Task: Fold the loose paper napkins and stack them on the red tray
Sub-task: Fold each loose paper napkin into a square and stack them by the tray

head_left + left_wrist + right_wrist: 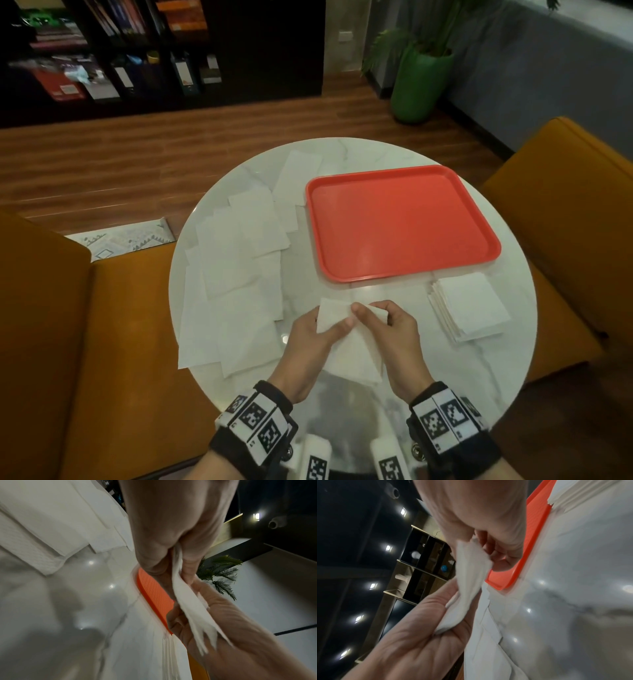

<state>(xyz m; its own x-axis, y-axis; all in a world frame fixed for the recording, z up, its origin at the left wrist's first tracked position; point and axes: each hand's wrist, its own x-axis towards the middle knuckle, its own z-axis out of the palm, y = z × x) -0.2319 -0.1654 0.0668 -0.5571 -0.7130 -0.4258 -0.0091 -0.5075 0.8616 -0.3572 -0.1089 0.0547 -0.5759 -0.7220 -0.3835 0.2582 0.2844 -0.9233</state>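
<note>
Two bare hands work a single white paper napkin (346, 329) above the near edge of a round, white marble-look table (394, 387), seen from a head-worn camera. At far left stands a mustard-yellow seat (113, 342), and on the left half of the table loose, unfolded napkins (239, 274) lie overlapping one another. Just right of that spread, the left hand (310, 342) grips the napkin's left part, thumb laid across the top of the paper and fingers curled beneath it; the left wrist camera shows thumb and fingers (188, 566) pinching the sheet's edge. Beside it, the right hand (394, 337) holds the right part, thumb on top and meeting the left thumb near the middle, fingers curled around the paper's right edge; the right wrist camera shows the paper caught between thumb and curled fingers (498, 555). The napkin is held slightly off the tabletop, with its lower portion hanging down between the two wrists. Beyond the hands, toward the far right side of the table, sits the red tray (404, 222), holding no napkins. Right of the hands and just in front of the tray's near edge rests a stack of folded napkins (469, 308) on the table itself. A second mustard-yellow seat (565, 212) stands at far right.
</note>
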